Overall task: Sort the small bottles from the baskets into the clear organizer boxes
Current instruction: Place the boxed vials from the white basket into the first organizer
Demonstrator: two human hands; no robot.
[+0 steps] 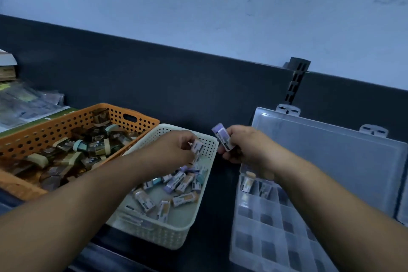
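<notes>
1. Right now I see two bare forearms reaching over a dark table that runs along a pale wall.
2. The left hand hovers over the far end of a white basket. Its fingertips pinch one small bottle.
3. The right hand is just right of that basket's far corner. Its fingers curl round a purple-capped bottle, tilted with the cap pointing up and left.
4. The white basket sits mid-table, reaching toward the front edge. Loose bottles lie on their sides in it.
5. An orange basket stands just beside it, toward the table's left edge. It holds a jumble of brown bottles with pale caps.
6. A clear organizer box lies toward the right edge, under the right wrist. Its open lid lies back toward the wall.
7. A few bottles stand in its far-left compartments.
8. Stacked papers fill the far left corner; I cannot read them.
</notes>
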